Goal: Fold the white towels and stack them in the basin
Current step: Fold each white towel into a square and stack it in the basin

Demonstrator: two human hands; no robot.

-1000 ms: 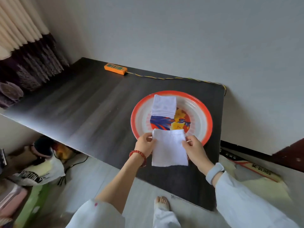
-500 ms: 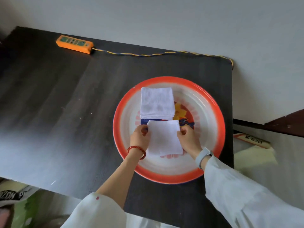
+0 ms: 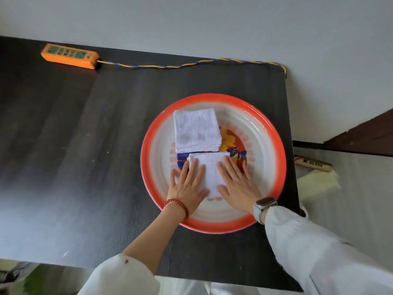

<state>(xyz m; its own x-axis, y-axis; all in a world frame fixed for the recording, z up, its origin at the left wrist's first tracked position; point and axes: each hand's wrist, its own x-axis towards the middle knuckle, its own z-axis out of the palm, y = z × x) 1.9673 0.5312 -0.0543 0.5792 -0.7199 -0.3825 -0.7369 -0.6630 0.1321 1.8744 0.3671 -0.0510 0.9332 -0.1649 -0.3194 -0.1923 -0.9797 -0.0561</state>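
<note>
A round basin with an orange-red rim and a painted bottom sits on the right part of the dark table. Inside it, at the far side, lies a folded white towel stack. Just nearer lies a second folded white towel. My left hand presses flat on this towel's left half, fingers straight. My right hand presses flat on its right half, fingers straight, a watch on the wrist.
An orange power strip lies at the table's far left, its twisted yellow-blue cable running along the wall edge to the right corner. Right of the table, lower down, are a labelled box and a pale cloth.
Both hands carried the folded towel from the table's near edge into the basin, laid it down beside the first stack, and went from pinching its sides to pressing flat on it.
</note>
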